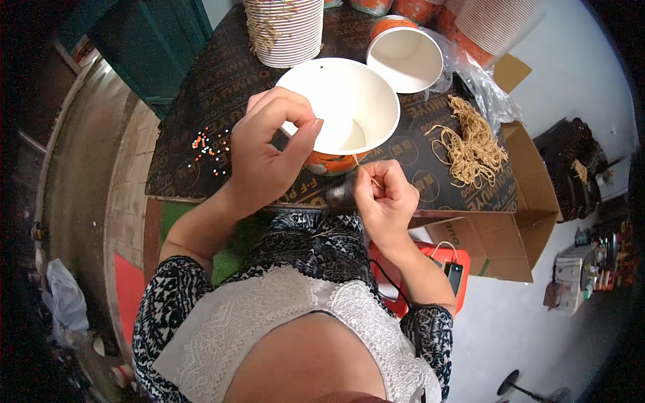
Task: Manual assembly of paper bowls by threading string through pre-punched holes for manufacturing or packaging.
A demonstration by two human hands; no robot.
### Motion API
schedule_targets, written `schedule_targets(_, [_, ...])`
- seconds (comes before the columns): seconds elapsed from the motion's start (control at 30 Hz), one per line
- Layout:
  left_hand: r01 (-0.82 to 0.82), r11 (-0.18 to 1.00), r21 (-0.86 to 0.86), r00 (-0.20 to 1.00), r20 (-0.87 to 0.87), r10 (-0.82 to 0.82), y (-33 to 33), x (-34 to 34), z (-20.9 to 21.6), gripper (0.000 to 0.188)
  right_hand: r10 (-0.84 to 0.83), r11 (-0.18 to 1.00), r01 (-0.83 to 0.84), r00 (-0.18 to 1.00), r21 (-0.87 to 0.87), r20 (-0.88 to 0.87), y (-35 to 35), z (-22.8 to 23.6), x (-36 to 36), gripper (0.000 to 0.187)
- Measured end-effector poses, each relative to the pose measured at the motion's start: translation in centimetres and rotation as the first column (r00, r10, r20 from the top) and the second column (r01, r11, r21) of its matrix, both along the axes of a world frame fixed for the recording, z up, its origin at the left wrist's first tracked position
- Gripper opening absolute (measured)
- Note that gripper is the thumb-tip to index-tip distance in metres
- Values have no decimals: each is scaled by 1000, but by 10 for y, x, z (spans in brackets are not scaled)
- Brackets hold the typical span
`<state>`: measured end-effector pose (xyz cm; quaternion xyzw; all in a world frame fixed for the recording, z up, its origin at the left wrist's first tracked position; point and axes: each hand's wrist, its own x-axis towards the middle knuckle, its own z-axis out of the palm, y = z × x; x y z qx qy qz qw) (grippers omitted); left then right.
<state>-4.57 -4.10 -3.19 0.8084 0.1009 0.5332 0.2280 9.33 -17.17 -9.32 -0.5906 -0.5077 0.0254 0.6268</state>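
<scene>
A paper bucket [376, 101] with a white inside and an orange patterned outside stands in front of me, near the table's front edge. A small dark hole shows near its far rim. My left hand [269, 144] is over its left side, thumb and forefinger pressed together above the opening; whatever they hold, if anything, is too small to make out. Just below the near rim, my right hand [388, 201] pinches a thin tan cord [357, 160] that runs up to the bucket's rim.
The dark printed table [430, 178] bears a tall bucket stack [285, 33], a tipped bucket [404, 59], tan cords [474, 144] and scattered beads [208, 144]. A clear plastic bag [480, 87] and more stacked buckets [494, 30] are at back right. A cardboard box [531, 168] adjoins the right edge.
</scene>
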Motion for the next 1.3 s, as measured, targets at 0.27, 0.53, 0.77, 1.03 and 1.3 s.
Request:
schedule_targets(0.27, [199, 926, -321, 850, -413, -326, 27, 13, 30, 19, -26, 999, 25, 998, 22, 63, 5, 1, 2, 14])
schedule_targets(0.53, [410, 722, -557, 335, -644, -688, 55, 46, 32, 30, -10, 999, 9, 999, 39, 35, 12, -4, 1, 12])
schedule_targets(0.77, [325, 734, -596, 294, -674, -678, 46, 47, 37, 20, -30, 998, 27, 998, 55, 53, 15, -7, 4, 10])
schedule_targets(1.03, [211, 716, -666, 674, -431, -599, 36, 36, 29, 17, 92, 990, -92, 996, -105, -7, -1, 1, 10, 4])
schedule_targets(1.3, [258, 609, -751, 651, -330, -683, 24, 39, 40, 16, 109, 984, -117, 992, -134, -67, -1, 5, 9, 3])
